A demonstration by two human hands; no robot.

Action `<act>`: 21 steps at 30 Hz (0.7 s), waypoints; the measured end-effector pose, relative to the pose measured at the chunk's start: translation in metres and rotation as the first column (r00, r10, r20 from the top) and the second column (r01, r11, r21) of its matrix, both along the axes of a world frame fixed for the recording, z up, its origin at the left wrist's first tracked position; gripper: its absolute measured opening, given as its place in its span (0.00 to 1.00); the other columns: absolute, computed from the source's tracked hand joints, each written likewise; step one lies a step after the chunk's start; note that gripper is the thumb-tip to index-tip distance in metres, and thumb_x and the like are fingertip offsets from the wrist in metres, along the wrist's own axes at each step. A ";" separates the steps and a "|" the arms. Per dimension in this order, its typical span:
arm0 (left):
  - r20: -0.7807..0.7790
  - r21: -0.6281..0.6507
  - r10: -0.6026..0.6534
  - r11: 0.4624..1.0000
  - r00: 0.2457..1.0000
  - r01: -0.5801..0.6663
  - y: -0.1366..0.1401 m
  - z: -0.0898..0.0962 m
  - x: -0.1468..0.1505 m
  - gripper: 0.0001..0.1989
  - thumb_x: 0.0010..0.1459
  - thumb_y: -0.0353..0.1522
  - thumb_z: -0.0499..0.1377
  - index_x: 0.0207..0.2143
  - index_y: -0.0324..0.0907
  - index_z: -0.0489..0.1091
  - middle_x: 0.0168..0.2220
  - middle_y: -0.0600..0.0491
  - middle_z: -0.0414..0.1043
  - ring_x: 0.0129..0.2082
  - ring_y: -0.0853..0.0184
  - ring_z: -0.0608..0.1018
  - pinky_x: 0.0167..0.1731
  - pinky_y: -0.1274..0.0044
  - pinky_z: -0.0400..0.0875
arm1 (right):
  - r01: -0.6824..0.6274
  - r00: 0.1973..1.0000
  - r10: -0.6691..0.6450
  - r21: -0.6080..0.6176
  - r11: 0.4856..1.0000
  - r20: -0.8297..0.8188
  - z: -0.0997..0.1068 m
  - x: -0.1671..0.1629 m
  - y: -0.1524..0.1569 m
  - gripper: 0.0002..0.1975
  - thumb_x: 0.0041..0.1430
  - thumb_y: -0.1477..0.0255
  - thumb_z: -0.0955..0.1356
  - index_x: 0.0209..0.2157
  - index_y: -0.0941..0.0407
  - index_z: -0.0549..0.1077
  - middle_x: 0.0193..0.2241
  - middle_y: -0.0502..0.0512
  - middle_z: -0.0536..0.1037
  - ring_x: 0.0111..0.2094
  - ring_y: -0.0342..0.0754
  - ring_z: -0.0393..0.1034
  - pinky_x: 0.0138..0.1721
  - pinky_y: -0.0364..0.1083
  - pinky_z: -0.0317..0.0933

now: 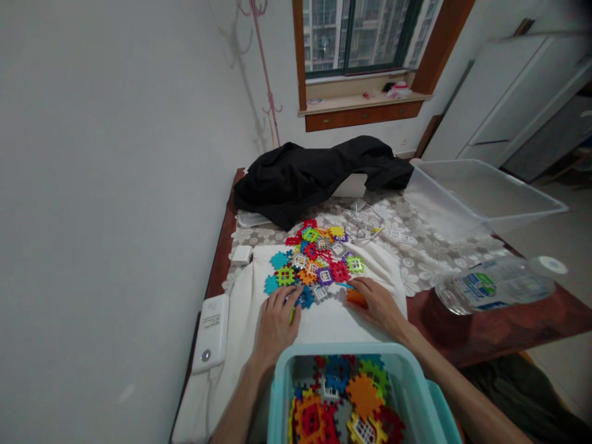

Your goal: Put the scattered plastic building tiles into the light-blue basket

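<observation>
A loose pile of colourful interlocking plastic tiles [312, 262], notched along their edges, lies on a white cloth. Some tiles have window-like grids. At the pile's near left edge is my left hand [280, 317], its fingertips beside a dark blue tile [305, 298]; a sliver of a green tile [292, 316] shows between thumb and fingers. My right hand [377, 302] is closed around an orange tile [356, 297] at the pile's near right, with a thin blue piece by its fingertips. Closest to me, a light teal bin [342, 350] contains several more tiles.
A large clear plastic bottle [494, 285] lies on its side at right, before an open transparent tub [485, 191]. Black fabric [319, 169] covers things at the back. A white device [211, 333] with a cable lies at left by the wall.
</observation>
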State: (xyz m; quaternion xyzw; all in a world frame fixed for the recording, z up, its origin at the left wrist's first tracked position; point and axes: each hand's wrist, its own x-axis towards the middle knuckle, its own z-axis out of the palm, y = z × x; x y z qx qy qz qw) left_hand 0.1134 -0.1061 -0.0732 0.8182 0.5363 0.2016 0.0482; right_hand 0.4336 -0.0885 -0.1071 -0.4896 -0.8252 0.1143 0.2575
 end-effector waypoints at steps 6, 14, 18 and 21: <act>-0.111 0.025 -0.023 0.999 0.994 0.026 0.001 -0.004 0.002 0.32 0.71 0.45 0.60 0.72 0.48 0.61 0.69 0.45 0.68 0.61 0.52 0.73 0.55 0.60 0.69 | 0.007 0.987 -0.017 -0.064 0.998 -0.159 -0.003 0.001 0.000 0.16 0.73 0.64 0.66 0.58 0.53 0.73 0.44 0.60 0.83 0.41 0.58 0.81 0.42 0.54 0.75; -0.117 0.015 0.038 0.999 0.992 -0.037 -0.003 -0.007 0.016 0.30 0.69 0.44 0.62 0.70 0.49 0.64 0.63 0.47 0.74 0.58 0.53 0.74 0.55 0.60 0.68 | -0.203 0.802 -0.041 -0.335 0.920 -0.596 0.121 -0.007 -0.037 0.20 0.70 0.53 0.70 0.54 0.50 0.75 0.44 0.57 0.82 0.39 0.51 0.78 0.38 0.46 0.73; -0.116 -0.005 0.041 0.999 0.992 -0.042 -0.001 -0.007 0.022 0.27 0.70 0.43 0.61 0.69 0.50 0.66 0.59 0.47 0.75 0.55 0.53 0.75 0.51 0.60 0.70 | -0.607 0.745 0.381 -0.320 0.728 -0.547 0.158 -0.015 -0.039 0.35 0.63 0.44 0.72 0.64 0.48 0.72 0.54 0.60 0.80 0.54 0.57 0.76 0.56 0.53 0.71; -0.127 -0.002 0.027 1.000 0.992 -0.028 0.001 -0.009 0.021 0.26 0.70 0.42 0.61 0.68 0.52 0.67 0.59 0.48 0.76 0.54 0.53 0.76 0.50 0.60 0.71 | -0.427 0.825 0.258 -0.254 0.868 -0.503 0.130 -0.017 -0.005 0.29 0.70 0.45 0.66 0.62 0.47 0.73 0.55 0.60 0.80 0.56 0.57 0.75 0.57 0.57 0.71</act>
